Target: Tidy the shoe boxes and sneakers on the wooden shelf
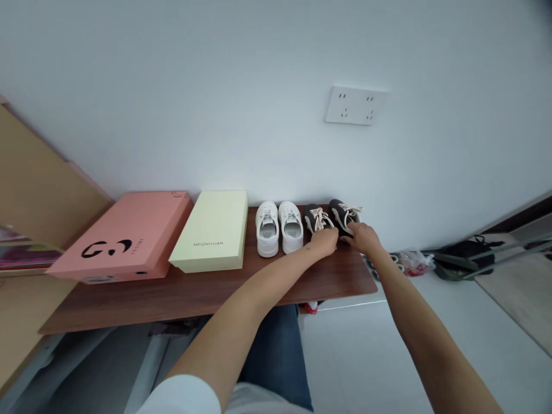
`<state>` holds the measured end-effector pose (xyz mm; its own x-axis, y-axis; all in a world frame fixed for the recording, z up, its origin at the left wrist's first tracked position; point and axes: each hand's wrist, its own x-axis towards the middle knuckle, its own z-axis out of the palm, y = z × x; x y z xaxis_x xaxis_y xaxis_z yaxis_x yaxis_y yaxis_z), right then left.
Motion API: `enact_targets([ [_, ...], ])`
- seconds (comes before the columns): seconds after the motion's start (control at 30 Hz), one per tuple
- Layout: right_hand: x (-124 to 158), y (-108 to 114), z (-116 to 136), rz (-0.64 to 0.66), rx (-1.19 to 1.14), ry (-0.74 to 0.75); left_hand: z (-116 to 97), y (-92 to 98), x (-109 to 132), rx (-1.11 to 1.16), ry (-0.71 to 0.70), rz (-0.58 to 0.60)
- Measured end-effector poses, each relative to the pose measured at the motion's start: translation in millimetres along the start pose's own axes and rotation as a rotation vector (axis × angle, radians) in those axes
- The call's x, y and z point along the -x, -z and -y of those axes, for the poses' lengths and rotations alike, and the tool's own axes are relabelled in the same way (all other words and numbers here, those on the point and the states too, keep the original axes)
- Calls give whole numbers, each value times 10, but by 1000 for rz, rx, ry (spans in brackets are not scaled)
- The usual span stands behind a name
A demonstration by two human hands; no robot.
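Observation:
Two dark shoes with pale laces stand side by side at the right end of the brown wooden board. My left hand (325, 241) is closed on the heel end of the left dark shoe (314, 216). The right dark shoe (338, 214) has my right hand (361, 237) at its heel, with the fingers wrapped round it; its heel is partly hidden. To the left, a pair of white shoes stands on the board, the left white shoe (267, 230) beside the right white shoe (291, 227), toes toward the wall.
A pale yellow box (214, 227) and a pink box (129, 230) lie farther left on the wooden board (194, 296). A socket plate (356, 106) is on the wall. Bags, including a clear plastic bag (414, 261), lie on the floor at right.

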<state>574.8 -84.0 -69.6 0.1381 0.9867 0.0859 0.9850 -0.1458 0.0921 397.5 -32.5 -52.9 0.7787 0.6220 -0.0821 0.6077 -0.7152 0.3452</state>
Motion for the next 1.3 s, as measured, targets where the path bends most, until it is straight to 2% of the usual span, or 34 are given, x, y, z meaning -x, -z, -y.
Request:
enact_targets([
  [0.2, -9, -10, 130, 33, 24, 8, 10, -3, -24, -62, -21, 0],
  [0.5, -55, -61, 177, 14, 22, 27, 91, 1, -102, -104, -21, -6],
  [0.9, -3, -89, 290, -23, 10, 11, 160, -18, -8, -118, -61, -67],
  [1.0, 24, -20, 277, -85, -11, -6, 207, 49, 63, -90, -104, -153],
  [1.13, 41, 173, 325, -180, -43, 32, 277, 210, 174, -69, -92, -257],
  [1.3, 112, 467, 581, -320, -119, 139, 362, 431, 406, -11, -104, -335],
])
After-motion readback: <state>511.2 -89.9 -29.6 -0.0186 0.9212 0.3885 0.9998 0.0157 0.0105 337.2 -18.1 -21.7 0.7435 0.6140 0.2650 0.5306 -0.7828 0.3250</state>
